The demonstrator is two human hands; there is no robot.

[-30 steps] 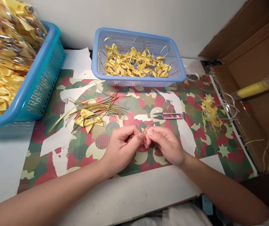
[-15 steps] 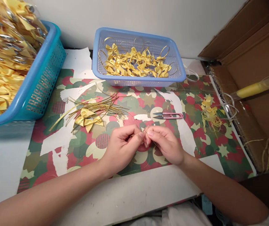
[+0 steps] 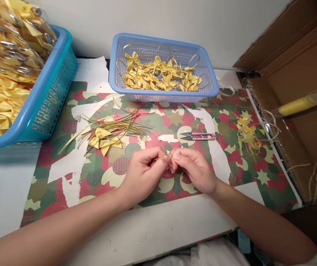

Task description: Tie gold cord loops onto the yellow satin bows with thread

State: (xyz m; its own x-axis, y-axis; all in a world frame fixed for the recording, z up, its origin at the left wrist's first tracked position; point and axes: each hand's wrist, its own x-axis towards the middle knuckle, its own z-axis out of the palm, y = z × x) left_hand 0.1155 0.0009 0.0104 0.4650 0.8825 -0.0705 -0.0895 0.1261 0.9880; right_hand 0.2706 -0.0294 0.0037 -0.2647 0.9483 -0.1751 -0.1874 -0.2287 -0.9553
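Note:
My left hand (image 3: 144, 173) and my right hand (image 3: 196, 170) meet fingertip to fingertip over the patterned paper (image 3: 97, 173), both pinching a thin gold cord (image 3: 170, 158) between thumb and forefinger. To the left of my hands lies a gold satin bow (image 3: 104, 141) on a loose bunch of gold cords (image 3: 116, 127). Pink thread snips (image 3: 198, 136) lie just beyond my right hand.
A light blue basket (image 3: 162, 94) of yellow bows with gold loops stands at the back centre. A bigger blue basket (image 3: 47, 96) heaped with yellow bows is at the left. Yellow scraps (image 3: 247, 133) lie at the right, beside a cardboard box (image 3: 299, 74).

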